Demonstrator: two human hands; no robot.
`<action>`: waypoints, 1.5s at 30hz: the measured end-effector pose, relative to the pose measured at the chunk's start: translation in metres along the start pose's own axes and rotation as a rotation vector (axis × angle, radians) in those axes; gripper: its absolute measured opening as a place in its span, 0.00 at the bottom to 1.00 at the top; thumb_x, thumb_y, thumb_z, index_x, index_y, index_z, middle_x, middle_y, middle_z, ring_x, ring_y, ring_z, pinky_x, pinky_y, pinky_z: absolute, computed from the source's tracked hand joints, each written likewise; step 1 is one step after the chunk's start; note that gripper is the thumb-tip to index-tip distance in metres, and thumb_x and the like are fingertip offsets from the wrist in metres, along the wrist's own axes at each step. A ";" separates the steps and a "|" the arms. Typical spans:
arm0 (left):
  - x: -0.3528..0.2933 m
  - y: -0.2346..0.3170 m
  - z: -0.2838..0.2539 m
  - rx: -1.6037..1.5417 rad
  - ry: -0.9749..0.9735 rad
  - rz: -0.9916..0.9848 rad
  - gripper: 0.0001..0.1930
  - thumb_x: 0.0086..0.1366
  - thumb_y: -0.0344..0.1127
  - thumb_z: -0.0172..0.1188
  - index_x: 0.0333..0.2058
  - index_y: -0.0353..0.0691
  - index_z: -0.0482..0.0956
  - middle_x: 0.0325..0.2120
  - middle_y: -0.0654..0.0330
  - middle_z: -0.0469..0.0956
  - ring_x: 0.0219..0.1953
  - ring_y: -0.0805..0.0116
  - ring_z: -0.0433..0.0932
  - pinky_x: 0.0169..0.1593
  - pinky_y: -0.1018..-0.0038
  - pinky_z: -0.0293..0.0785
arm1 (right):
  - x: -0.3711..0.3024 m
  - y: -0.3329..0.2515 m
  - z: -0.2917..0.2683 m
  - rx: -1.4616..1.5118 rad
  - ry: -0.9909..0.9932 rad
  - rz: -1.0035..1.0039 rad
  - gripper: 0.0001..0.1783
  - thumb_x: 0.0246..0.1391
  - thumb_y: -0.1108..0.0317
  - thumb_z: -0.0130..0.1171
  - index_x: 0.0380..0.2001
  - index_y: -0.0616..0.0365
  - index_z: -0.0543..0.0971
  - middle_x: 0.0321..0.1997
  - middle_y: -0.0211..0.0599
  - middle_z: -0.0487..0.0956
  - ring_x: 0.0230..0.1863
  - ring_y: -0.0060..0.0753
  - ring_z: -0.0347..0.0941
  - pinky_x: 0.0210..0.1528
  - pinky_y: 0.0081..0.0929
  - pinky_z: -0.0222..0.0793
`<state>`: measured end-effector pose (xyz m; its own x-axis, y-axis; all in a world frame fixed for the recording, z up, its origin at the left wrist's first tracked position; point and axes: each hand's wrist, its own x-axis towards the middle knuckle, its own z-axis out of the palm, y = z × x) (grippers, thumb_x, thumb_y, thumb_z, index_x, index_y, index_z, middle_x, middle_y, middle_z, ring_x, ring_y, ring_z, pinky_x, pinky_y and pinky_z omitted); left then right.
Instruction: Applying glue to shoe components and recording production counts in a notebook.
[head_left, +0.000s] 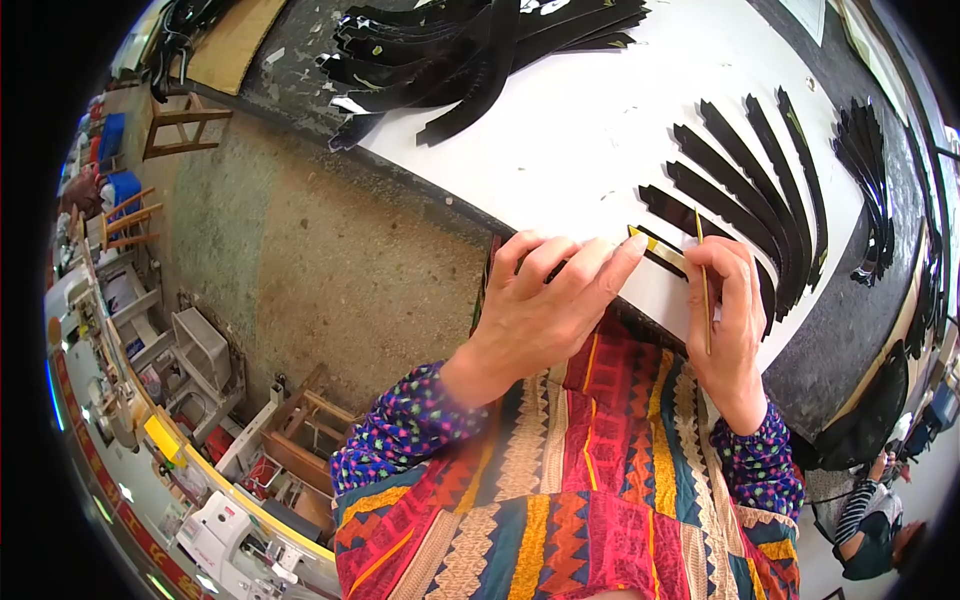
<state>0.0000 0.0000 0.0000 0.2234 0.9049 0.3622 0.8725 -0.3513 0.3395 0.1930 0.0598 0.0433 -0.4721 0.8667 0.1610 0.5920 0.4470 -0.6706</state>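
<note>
At the near edge of the white board, my left hand [550, 290] has its fingers curled, with the thumb and fingertips at the end of a short black strip [667, 258] that has a yellow and pale band on it. My right hand [732, 310] is closed on a thin yellowish stick [705, 290], held roughly upright between thumb and fingers. Its fingertips also meet the right end of that strip. Just beyond, several curved black strips [735, 190] are fanned out, their near ends close together beside my right hand.
A heap of black strips [420, 70] lies on the far left of the white board [570, 130]. Another black bundle [868, 180] sits on the dark table at right. Wooden stools [185, 125] and a sewing machine [225, 535] stand to the left. Another person [870, 525] is at lower right.
</note>
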 end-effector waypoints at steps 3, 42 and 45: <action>0.000 0.000 0.001 -0.009 0.021 -0.003 0.25 0.55 0.30 0.61 0.55 0.51 0.79 0.45 0.70 0.69 0.48 0.70 0.63 0.56 0.68 0.59 | 0.001 0.000 0.000 -0.008 0.003 -0.015 0.16 0.52 0.89 0.56 0.43 0.65 0.72 0.39 0.48 0.73 0.39 0.47 0.74 0.41 0.33 0.73; -0.003 -0.004 0.000 -0.066 0.040 0.011 0.23 0.57 0.32 0.59 0.53 0.49 0.79 0.47 0.69 0.70 0.48 0.70 0.67 0.55 0.67 0.64 | 0.003 0.001 0.000 0.006 -0.011 -0.052 0.17 0.52 0.88 0.55 0.45 0.65 0.70 0.40 0.48 0.73 0.40 0.49 0.74 0.40 0.35 0.73; -0.003 -0.005 0.001 -0.055 0.048 0.031 0.22 0.58 0.32 0.58 0.53 0.49 0.79 0.46 0.69 0.71 0.47 0.69 0.68 0.55 0.67 0.65 | 0.003 0.003 0.000 -0.014 -0.016 -0.067 0.17 0.51 0.88 0.55 0.45 0.65 0.70 0.41 0.49 0.73 0.40 0.49 0.74 0.40 0.35 0.73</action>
<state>-0.0047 -0.0011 -0.0034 0.2276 0.8814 0.4139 0.8400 -0.3927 0.3744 0.1935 0.0635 0.0419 -0.5210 0.8314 0.1932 0.5683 0.5068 -0.6483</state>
